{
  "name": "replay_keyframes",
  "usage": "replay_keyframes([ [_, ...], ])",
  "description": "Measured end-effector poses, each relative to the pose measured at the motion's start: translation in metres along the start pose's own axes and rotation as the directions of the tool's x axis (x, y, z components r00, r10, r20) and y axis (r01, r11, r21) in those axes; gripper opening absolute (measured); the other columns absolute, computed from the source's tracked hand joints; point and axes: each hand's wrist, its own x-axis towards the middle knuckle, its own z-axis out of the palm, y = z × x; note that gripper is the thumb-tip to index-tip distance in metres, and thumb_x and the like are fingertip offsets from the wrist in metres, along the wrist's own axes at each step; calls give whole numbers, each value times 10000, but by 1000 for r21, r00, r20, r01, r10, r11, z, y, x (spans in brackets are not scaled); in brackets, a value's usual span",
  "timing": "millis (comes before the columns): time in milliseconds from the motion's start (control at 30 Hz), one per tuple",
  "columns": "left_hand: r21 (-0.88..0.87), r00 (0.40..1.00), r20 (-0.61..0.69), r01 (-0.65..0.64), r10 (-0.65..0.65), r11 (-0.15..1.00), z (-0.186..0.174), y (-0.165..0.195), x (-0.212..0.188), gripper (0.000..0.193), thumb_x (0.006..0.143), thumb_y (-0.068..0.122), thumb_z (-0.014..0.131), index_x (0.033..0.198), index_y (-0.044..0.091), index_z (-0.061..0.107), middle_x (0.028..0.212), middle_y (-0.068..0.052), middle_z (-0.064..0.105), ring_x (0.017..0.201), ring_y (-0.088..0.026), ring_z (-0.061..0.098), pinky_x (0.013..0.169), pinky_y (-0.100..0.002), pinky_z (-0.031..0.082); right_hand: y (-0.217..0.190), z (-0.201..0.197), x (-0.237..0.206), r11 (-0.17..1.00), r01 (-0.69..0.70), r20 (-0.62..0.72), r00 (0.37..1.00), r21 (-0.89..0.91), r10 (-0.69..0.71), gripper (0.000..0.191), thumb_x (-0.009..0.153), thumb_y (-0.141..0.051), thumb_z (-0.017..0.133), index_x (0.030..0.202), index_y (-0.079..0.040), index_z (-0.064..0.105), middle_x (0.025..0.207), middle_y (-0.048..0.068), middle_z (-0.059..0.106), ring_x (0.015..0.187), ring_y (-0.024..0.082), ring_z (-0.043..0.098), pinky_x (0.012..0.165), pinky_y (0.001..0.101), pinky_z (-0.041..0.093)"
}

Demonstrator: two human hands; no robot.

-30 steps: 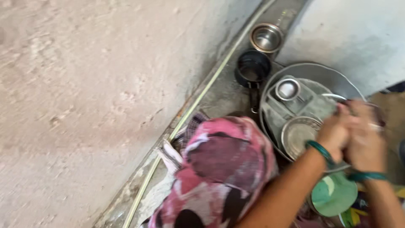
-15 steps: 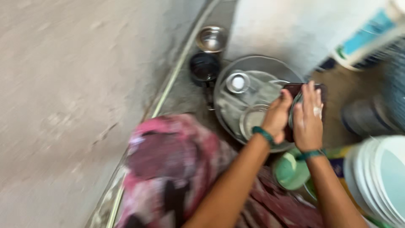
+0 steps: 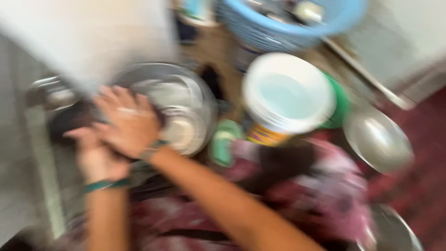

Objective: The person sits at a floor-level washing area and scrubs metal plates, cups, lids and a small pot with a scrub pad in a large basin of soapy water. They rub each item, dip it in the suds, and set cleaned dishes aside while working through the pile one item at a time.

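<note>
— What do we have in hand? A dark thing, pressed between both palms over the left edge of the big steel basin; blur hides what kind of thing it is.

— And our grip? Our right hand lies flat across the top with fingers spread, our left hand cups it from beneath. We cannot tell how tightly either closes.

— So which step is this? We judge it is scrubbing or rinsing, mid-wash.

— What sits around it? A small steel plate lies in the basin just beside our right wrist. Further right stand a white bucket of water, a steel bowl and a blue basket.

— What does the next move call for? Probably a firm hold on a wet, slippery piece, and water from the bucket within reach.
</note>
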Motion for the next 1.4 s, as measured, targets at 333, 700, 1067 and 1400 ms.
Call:
replay_keyframes([
  [333, 505, 950, -295, 63, 103, 861, -4, 31, -17, 492, 1049, 551, 484, 1262, 107, 499, 1260, -52, 509, 1173, -229, 487, 984, -441, 358, 0, -27, 26, 899, -351, 13, 933, 263, 360, 508, 1042, -571, 426, 1223, -151, 648, 973, 179, 749, 825, 348, 758, 705, 465, 609],
  [700, 430, 797, -594, 196, 113, 881, -82, -64, 38, 436, 1030, 365, 603, 1044, -61, 693, 973, -124, 722, 791, -222, 664, 688, -388, 561, 139, 40, -8, 777, -525, 240, 851, 348, 468, 533, 917, -527, 621, 794, -25, 751, 733, 244, 710, 695, 416, 697, 654, 532, 541],
  [1067, 77, 659, -643, 563, -391, 823, -86, -93, 45, 540, 997, 446, 525, 1408, 99, 474, 1218, -126, 660, 1072, -266, 622, 913, -442, 501, 245, 33, -64, 352, -870, 398, 475, 345, 785, 510, 958, -436, 659, 1151, 36, 640, 965, 209, 723, 841, 326, 736, 577, 438, 558],
  [1400, 289, 555, -807, 76, 200, 954, -137, -69, 91, 273, 918, 161, 611, 1170, 55, 600, 899, -101, 738, 719, -187, 688, 610, -320, 539, 274, 74, -120, 789, -521, 438, 656, -327, 615, 612, 826, -509, 784, 1223, -50, 709, 1243, 244, 707, 1173, 407, 669, 1009, 483, 526],
])
